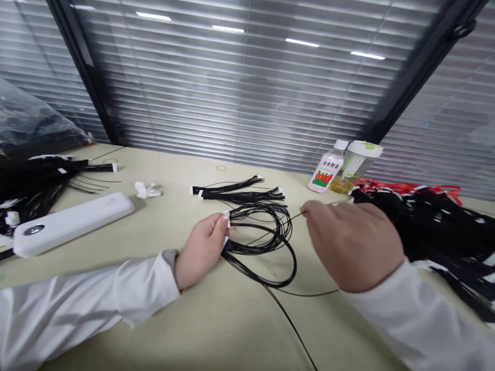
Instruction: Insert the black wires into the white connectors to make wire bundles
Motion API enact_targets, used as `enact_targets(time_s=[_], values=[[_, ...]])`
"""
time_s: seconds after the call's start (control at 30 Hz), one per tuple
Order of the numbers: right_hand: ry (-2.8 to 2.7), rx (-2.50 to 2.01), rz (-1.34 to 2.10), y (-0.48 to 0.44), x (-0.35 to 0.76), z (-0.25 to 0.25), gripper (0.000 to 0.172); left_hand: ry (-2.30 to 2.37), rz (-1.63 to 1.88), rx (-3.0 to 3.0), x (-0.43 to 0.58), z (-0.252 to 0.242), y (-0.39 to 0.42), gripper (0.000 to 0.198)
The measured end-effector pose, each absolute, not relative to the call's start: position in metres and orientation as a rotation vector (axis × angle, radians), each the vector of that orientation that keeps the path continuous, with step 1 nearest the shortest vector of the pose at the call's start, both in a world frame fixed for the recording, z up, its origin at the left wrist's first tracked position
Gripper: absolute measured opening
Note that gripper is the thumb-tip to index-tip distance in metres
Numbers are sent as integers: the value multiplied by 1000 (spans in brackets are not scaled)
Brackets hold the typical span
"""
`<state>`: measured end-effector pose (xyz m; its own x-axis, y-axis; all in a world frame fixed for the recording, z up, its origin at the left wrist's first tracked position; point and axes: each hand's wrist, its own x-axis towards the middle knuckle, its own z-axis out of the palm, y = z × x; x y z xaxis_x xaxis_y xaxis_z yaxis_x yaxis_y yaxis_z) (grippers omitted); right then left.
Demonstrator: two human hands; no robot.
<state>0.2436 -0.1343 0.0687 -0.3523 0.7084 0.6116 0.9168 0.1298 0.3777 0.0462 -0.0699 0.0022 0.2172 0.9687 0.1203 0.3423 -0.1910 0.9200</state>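
A looped bundle of thin black cables (293, 256) lies over the table at the middle of the view. My left hand (204, 247) is closed around its left end, thumb pressed near a white tag (227, 218). To the right of the loop, my right hand (353, 242) pinches a single black cable (297, 215) that stretches taut out of the bundle. Loose cable ends trail toward the near edge. Just beyond the loop lie two more black cable bundles (240, 195) with white ends.
On the left are a white power bank (73, 222), crumpled white paper (148, 190) and a heap of black cables (42, 178). A labelled bottle (328, 167) and a lidded cup (358, 162) stand back right, beside more black cables (436, 221) and red ones (410, 186). Blinds (232, 93) rise behind the table.
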Motion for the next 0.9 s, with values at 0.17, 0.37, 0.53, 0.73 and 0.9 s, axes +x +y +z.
enact_targets(time_s=[0.17,0.37,0.53,0.73,0.9], values=[[-1796,-1238,-85,-144,247,83,32,1190,955,1679,46,1,-70,40],[-1469,-1000,735,-148,226,66,24,1151,942,1689,45,0,-70,40],[-1483,-1197,781,-132,217,33,17,999,842,1738,45,-1,-72,38],[-1593,-1397,773,-123,217,4,21,860,721,1732,45,0,-72,35],[-1724,-1364,664,-124,218,-3,21,842,685,1761,45,1,-72,35]])
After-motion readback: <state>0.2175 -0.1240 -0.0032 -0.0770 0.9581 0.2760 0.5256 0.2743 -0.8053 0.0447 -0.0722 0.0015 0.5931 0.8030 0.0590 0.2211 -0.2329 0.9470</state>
